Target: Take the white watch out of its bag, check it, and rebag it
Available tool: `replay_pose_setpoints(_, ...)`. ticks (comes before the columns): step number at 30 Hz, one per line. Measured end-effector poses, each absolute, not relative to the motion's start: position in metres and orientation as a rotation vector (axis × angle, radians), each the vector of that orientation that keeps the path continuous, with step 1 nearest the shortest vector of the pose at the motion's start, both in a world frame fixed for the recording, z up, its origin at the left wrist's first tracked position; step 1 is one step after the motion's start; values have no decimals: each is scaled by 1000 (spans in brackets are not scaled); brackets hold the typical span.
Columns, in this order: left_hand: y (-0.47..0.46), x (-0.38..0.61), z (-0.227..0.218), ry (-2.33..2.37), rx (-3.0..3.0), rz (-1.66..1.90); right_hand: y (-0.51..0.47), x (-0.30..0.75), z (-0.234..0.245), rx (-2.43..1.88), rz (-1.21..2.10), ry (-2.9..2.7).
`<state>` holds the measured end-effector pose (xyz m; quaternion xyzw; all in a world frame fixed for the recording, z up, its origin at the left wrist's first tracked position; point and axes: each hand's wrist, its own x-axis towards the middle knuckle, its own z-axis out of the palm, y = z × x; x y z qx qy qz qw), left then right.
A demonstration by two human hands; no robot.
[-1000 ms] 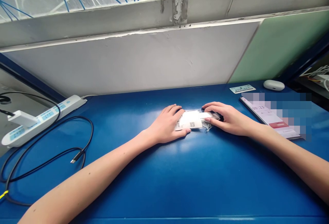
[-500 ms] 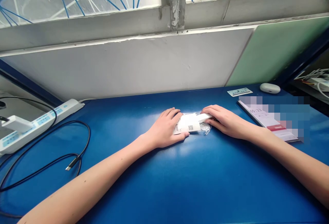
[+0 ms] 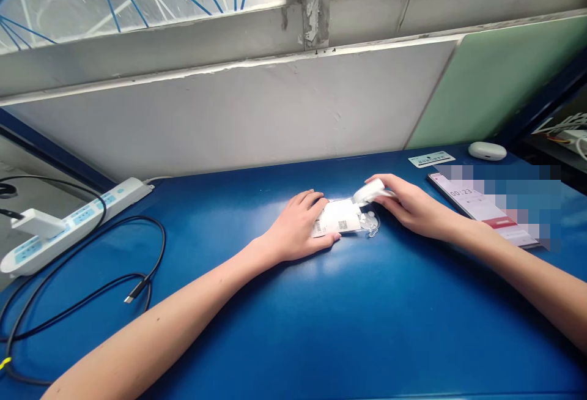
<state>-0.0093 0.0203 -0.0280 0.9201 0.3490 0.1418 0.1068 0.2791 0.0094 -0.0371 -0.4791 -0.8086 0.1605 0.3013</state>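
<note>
My left hand [image 3: 300,229] is spread over the left part of a white packet [image 3: 342,216], fingers on its far side and thumb along its near edge, holding it against the table. The packet has a printed label with a square code and looks partly wrapped in clear plastic. A small beaded chain [image 3: 373,230] sticks out at its right end. Just above that end, my right hand [image 3: 406,207] pinches a small white object [image 3: 369,192] with a rounded head and a thin stem. Its exact kind I cannot make out.
On the blue table [image 3: 293,326], a white power strip [image 3: 82,222] and a looped black cable [image 3: 160,247] lie at left. At right are a phone [image 3: 486,210] showing a timer, a card [image 3: 431,159] and a white earbud case [image 3: 487,151]. A wall [image 3: 252,112] stands behind.
My right hand has lifted and tilted the white object, which now shows its rounded head above the packet's right end. My left hand stays on the packet. The view has shifted slightly.
</note>
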Motion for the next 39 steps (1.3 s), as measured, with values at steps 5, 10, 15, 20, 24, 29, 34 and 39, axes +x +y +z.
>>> replay_pose_setpoints(5,20,-9,-28,1022,2675,458,9,273,-33,-1221,727,-1830)
replay_pose_setpoints(10,22,-10,-26,1045,2565,439,7,267,-39,-1195,723,-1810)
replay_pose_setpoints(15,28,-12,-26,1095,2269,654,4,262,-44,-1191,676,-1839)
replay_pose_setpoints(20,17,-6,-16,836,2496,1267,-6,253,-34,-1135,621,-1833)
replay_pose_setpoints(24,-4,5,-3,455,2551,1502,-15,243,-29,-1066,675,-1769)
replay_pose_setpoints(29,-18,17,1,493,2801,1350,-23,234,-38,-1033,639,-1856)
replay_pose_setpoints(34,-13,20,-7,805,2792,1112,-31,226,-39,-950,526,-1892)
replay_pose_setpoints(39,-9,18,-10,827,2808,1119,-39,224,-29,-901,438,-1829)
